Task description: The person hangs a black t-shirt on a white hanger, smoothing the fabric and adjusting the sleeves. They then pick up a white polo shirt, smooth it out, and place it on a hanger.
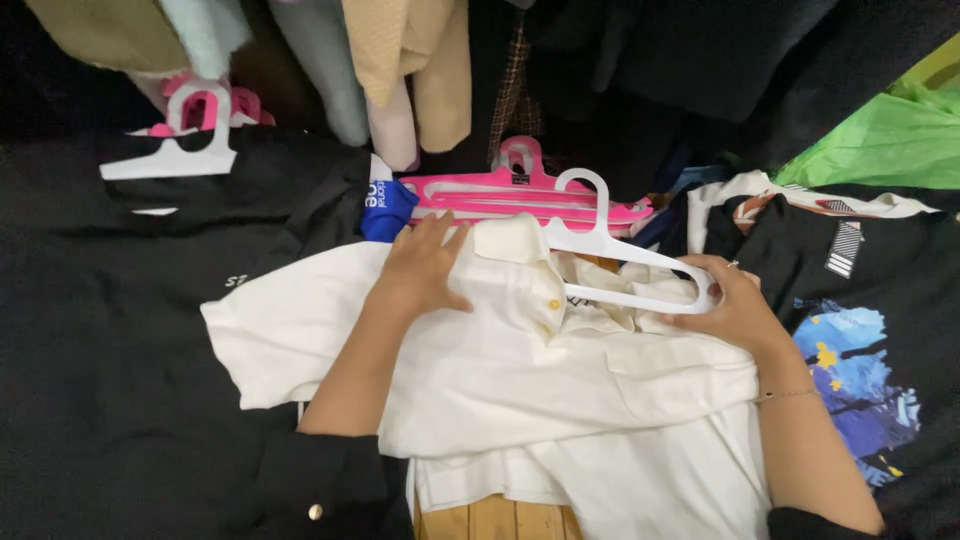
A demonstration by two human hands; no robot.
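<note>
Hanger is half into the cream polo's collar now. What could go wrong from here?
1. The right hand grips only the end of the white hanger; its other arm may snag under the collar that the left hand presses flat.
2. The cream polo lies folded over itself, so lifting could leave it crooked.
3. The hook lies on the pink hangers and might catch one.

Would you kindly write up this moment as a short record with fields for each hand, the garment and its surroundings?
Left hand: flat on the white shirt, beside its collar.
Right hand: grips the end of the white hanger at the collar.
Garment: white shirt spread flat, yellow button at the neck.
Behind: pink hangers; second white hanger on a black garment.
Right side: black printed shirt, green bag.
</note>
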